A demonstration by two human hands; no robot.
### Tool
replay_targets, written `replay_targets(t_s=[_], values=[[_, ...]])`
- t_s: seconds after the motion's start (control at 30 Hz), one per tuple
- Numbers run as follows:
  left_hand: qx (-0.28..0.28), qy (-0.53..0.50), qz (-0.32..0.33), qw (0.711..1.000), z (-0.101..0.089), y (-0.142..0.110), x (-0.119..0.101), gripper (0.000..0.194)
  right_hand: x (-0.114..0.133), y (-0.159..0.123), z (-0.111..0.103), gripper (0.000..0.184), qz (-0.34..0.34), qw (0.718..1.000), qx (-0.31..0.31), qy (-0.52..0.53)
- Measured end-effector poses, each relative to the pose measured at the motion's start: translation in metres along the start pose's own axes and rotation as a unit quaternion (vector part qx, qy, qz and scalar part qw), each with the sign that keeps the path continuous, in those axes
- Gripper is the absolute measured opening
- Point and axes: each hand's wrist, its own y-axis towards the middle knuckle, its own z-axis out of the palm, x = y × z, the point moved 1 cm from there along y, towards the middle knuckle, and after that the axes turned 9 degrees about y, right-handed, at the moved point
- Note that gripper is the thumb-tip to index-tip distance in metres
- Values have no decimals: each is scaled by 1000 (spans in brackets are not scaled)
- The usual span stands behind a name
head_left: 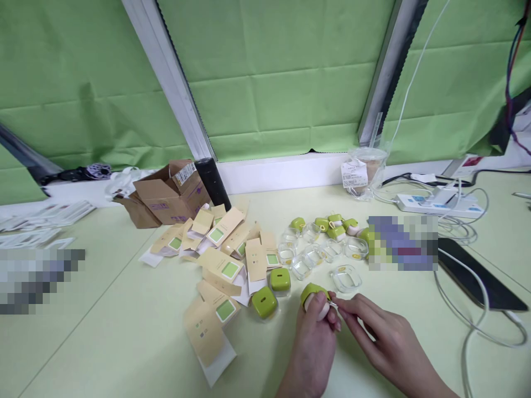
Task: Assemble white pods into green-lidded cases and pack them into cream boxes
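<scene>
My left hand is wrapped round a small green-and-white case, which looks like an earbud case in a green cover. At the case's right side, my right hand pinches a thin silvery piece, too small to name, its tip close to or touching the case. Two green cases on clear bases, one in front and one behind, rest left of my hands. Beyond my hands lie several clear plastic shells and several loose green pieces, some with white parts.
Opened beige cartons are heaped at the left. Behind them stand a brown cardboard box and a black cylinder. A bagged cup, a power strip, white cables and a black phone are at the right.
</scene>
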Motion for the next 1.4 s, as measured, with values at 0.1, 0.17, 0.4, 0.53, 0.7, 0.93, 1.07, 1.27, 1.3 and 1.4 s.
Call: replay_targets(t_s=[0.1, 0.17, 0.4, 0.53, 0.7, 0.93, 1.07, 1.27, 1.3, 1.4], values=[[5, 5, 11, 1000, 1, 0, 6, 34, 1, 1, 5, 31, -11, 998, -52, -45], [-9, -8, 2, 1000, 3, 0, 9, 36, 0, 3, 7, 37, -50, 992, -65, -92], [-22, 29, 16, 999, 4, -4, 5, 39, -3, 8, 8, 48, -110, 985, -51, -119], [23, 89, 64, 994, 5, -8, 2, 34, 0, 9, 9, 54, -92, 993, -69, -37], [46, 102, 101, 989, 13, -10, 1, 31, -1, 9, 8, 54, -73, 994, -81, 14], [64, 105, 108, 986, 24, -7, 3, 24, -8, 7, 4, 49, -25, 987, -84, 134], [50, 90, 88, 991, 24, -8, 4, 25, -7, 5, -5, 50, -53, 994, -45, 81], [-35, 78, 80, 993, 25, -14, -1, 25, -3, -5, -4, 47, 22, 995, -37, 85], [-44, 79, 82, 993, 25, -16, -1, 27, -2, -7, -3, 45, 52, 992, -41, 107], [-45, 84, 80, 992, 25, -18, 3, 26, 1, -9, 0, 39, 144, 972, -28, 183]])
